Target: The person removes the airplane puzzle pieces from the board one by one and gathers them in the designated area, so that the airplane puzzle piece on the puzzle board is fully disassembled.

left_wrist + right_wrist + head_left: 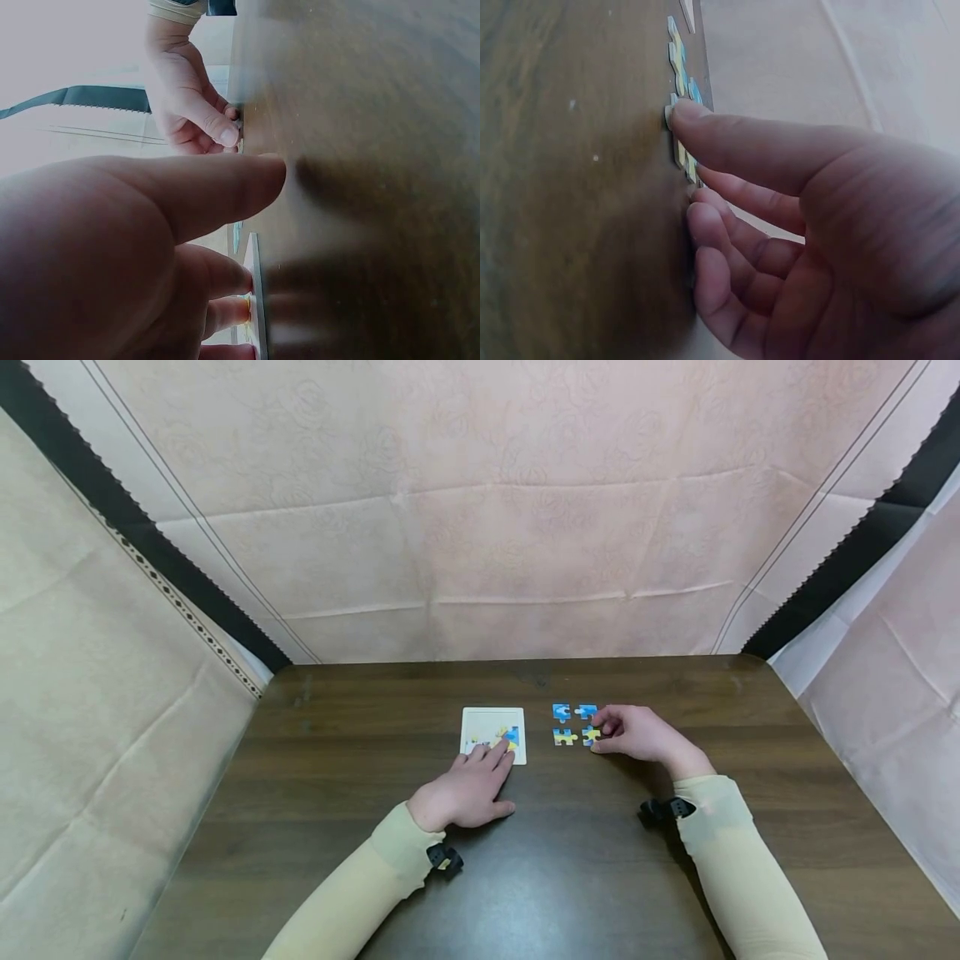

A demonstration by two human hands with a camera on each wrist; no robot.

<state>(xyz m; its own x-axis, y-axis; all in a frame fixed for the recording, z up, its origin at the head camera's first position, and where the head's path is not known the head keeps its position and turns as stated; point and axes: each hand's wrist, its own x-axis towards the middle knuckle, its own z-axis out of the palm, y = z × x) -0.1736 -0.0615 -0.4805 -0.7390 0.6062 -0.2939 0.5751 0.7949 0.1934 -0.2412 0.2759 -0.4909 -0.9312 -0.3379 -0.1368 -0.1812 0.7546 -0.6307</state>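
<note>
My left hand [468, 789] rests with straight fingers on the lower part of a white puzzle board [480, 718], which has a small colored picture in it. Its thumb points away from the board, low over the table. To the board's right lie jigsaw pieces in two rows: a blue piece [561, 712], another blue piece [585, 711] and a yellow-and-blue piece [564, 737]. My right hand [637, 732] pinches the lower right yellow-and-blue puzzle piece [589, 736] between thumb and index finger, close over the table. In the right wrist view its other fingers [712, 285] are curled.
The brown wooden table [540, 877] ends at a far edge just behind the board and pieces. Pale patterned cloth [487, 527] with dark borders hangs behind the table and at both sides. Each wrist carries a small black camera [444, 858].
</note>
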